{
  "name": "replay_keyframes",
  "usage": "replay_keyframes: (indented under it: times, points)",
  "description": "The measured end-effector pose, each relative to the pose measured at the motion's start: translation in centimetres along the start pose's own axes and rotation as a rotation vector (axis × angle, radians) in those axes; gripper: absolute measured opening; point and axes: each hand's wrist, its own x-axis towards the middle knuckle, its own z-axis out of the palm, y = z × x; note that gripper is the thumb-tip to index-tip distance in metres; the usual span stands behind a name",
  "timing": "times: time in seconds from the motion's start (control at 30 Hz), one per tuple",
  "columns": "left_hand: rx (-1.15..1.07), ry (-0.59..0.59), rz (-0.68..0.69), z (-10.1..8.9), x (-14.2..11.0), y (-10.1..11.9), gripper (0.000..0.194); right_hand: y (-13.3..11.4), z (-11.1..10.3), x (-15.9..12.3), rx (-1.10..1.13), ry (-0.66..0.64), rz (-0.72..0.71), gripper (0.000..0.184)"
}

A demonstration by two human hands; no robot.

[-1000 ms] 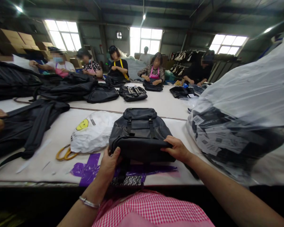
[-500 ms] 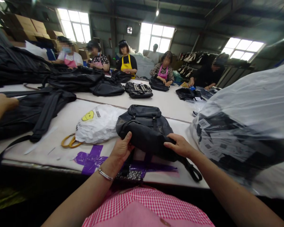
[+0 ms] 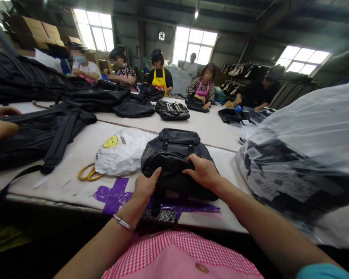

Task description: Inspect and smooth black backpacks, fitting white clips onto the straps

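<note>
A black backpack with buckled straps across its top flap lies on the white-covered table in front of me. My left hand grips its near left edge, thumb on top and fingers hidden underneath. On the near side, right of the middle, my right hand pinches the bag's fabric between thumb and fingers. Left of the bag rests a white plastic bag with a yellow smiley. Yellow-handled scissors stick out from beneath it.
Purple tape covers the table's near edge. At right stands a big clear plastic sack of dark tagged items. A neighbour's hands touch another black backpack at left. Several people work across the table among black bags.
My right hand has moved left from the backpack's right side to nearer its middle. The strap dangling at the right is out of sight. A second neighbour's hand now shows at left.
</note>
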Motion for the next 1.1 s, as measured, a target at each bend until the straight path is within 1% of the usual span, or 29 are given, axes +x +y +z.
replay_keyframes:
  times: [0.03,0.1,0.17,0.2,0.23,0.3,0.37,0.47,0.53,0.6,0.67,0.77,0.83,0.87,0.93,1.0,1.07,1.1]
  points:
    - [0.003,-0.027,-0.049,-0.6,-0.1,-0.6,0.048,-0.2,0.2,-0.4,-0.013,0.000,-0.028,0.035]
    - [-0.099,-0.154,-0.107,-1.6,-0.6,-1.4,0.046,-0.2,0.6,-1.0,0.005,-0.015,-0.046,0.035]
    - [-0.306,-0.342,-0.076,-2.2,-1.0,-1.6,0.044,0.2,0.8,-1.2,0.045,-0.035,-0.025,0.037]
    - [-0.390,-0.409,-0.046,-2.4,-1.1,-1.5,0.043,0.5,0.9,-1.2,0.061,-0.043,-0.013,0.037]
    - [-0.451,-0.448,-0.028,-2.5,-1.1,-1.4,0.041,0.8,0.9,-1.1,0.073,-0.054,-0.011,0.037]
    - [-0.509,-0.464,-0.041,-2.5,-0.9,-1.3,0.036,1.2,0.9,-1.0,0.090,-0.069,-0.013,0.037]
    - [-0.506,-0.439,-0.077,-2.4,-0.6,-1.3,0.034,1.4,1.0,-0.8,0.112,-0.080,-0.012,0.037]
    - [-0.451,-0.385,-0.105,-2.0,-0.3,-1.4,0.038,1.5,1.0,-0.8,0.124,-0.086,-0.006,0.037]
    - [-0.375,-0.297,-0.094,-1.7,-0.3,-1.5,0.036,1.5,0.9,-0.8,0.098,-0.067,-0.009,0.038]
    - [-0.243,-0.164,-0.052,-1.5,-0.3,-1.7,0.032,1.1,0.8,-0.9,0.047,-0.038,-0.046,0.037]
    - [-0.077,-0.046,0.009,-1.6,-0.2,-2.0,0.030,0.5,0.7,-1.1,-0.034,-0.031,-0.120,0.033]
    - [0.175,0.060,0.099,-2.3,0.2,-2.7,0.029,-0.7,0.5,-1.5,-0.167,-0.060,-0.227,0.026]
    - [0.274,0.093,0.145,-2.7,0.4,-3.0,0.032,-1.4,0.1,-1.5,-0.213,-0.080,-0.253,0.025]
    - [0.290,0.097,0.155,-2.7,0.4,-3.1,0.032,-1.8,-0.2,-1.3,-0.220,-0.080,-0.255,0.026]
    - [0.256,0.086,0.143,-2.4,0.2,-2.9,0.032,-2.5,-0.9,-0.6,-0.195,-0.054,-0.258,0.034]
    - [0.196,0.068,0.113,-1.8,-0.1,-2.6,0.032,-3.6,-1.4,0.6,-0.109,-0.021,-0.265,0.047]
    - [0.152,0.056,0.086,-1.3,-0.5,-2.5,0.032,-4.9,-1.3,2.0,-0.015,-0.063,-0.254,0.058]
    - [0.137,0.051,0.079,-1.2,-0.7,-2.4,0.033,-5.5,-1.0,2.6,0.006,-0.111,-0.231,0.058]
